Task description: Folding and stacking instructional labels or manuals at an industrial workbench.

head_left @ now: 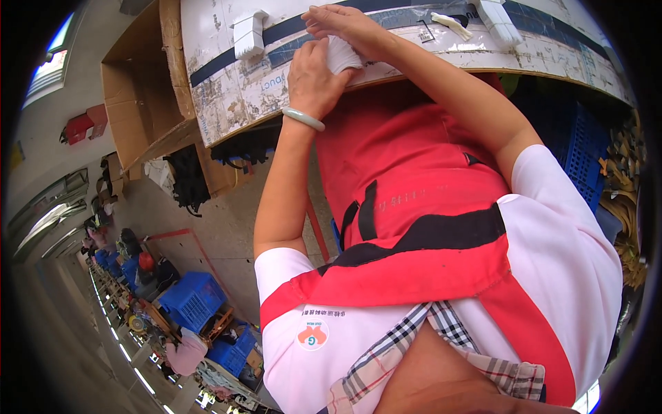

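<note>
My left hand (pixel 316 81), with a pale bangle (pixel 303 119) at the wrist, is closed around a small stack of thin white pieces (pixel 341 56) at the table's near edge. Its thumb lies along the stack's near side. My right hand (pixel 353 31) reaches across the far side of the stack, fingers stretched out and the palm side next to the pieces. Whether it touches them I cannot tell. A similar white stack (pixel 248 36) lies to the left, and another white stack (pixel 500 24) to the right. Between them rests a small cream-coloured bundle (pixel 452 26) beside something black.
Worn printed cardboard with a dark band covers the table (pixel 241 103). An open cardboard box (pixel 141 90) adjoins its left end, with black straps (pixel 186 179) hanging below. A blue crate (pixel 586 155) stands under the right side. Farther left are a blue crate (pixel 193 300) and a person in pink (pixel 186 352).
</note>
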Action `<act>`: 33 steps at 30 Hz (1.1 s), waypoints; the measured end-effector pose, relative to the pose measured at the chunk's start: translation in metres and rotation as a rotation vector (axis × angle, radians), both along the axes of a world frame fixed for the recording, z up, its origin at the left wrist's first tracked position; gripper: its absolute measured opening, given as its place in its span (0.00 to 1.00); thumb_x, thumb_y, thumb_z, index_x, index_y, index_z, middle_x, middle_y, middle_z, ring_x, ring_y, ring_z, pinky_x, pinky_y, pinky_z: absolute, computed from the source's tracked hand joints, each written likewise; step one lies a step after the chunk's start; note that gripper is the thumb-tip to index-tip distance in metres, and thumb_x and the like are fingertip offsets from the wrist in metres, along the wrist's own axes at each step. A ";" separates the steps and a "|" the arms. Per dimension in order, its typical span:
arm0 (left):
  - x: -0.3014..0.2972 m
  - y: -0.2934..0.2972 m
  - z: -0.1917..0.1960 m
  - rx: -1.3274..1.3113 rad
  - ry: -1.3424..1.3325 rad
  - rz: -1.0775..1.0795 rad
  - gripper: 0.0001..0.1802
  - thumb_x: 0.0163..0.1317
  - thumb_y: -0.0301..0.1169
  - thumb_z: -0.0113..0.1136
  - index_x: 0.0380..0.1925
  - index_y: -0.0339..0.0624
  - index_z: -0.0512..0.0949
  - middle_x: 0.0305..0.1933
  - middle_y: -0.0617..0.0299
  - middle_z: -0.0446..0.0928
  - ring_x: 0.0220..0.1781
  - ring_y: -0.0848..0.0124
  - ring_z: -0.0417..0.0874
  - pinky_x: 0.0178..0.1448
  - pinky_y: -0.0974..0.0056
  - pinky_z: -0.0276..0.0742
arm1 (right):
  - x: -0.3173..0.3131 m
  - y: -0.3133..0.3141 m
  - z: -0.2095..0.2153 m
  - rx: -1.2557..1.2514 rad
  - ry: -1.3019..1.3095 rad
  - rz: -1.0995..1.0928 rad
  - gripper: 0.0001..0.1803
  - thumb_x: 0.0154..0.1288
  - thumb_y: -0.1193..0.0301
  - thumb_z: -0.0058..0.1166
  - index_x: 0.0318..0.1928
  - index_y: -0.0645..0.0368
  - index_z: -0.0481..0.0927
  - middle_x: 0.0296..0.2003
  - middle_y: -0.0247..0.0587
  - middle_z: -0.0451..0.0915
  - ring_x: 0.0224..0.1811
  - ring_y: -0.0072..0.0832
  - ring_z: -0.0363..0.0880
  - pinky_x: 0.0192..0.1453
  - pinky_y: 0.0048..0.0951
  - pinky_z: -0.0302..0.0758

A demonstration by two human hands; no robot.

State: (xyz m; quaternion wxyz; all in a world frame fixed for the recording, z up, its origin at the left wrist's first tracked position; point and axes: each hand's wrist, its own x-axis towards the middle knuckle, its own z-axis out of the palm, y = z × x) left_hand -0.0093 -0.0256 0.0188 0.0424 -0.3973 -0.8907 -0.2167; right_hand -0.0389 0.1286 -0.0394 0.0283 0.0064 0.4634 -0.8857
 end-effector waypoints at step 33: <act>0.008 -0.029 0.010 0.915 -1.434 -0.148 0.28 0.58 0.36 0.72 0.56 0.37 0.76 0.47 0.65 0.80 0.47 0.78 0.79 0.53 0.71 0.73 | 0.078 0.018 0.041 0.633 0.124 -0.225 0.10 0.65 0.73 0.60 0.45 0.61 0.84 0.39 0.31 0.84 0.42 0.19 0.79 0.51 0.21 0.75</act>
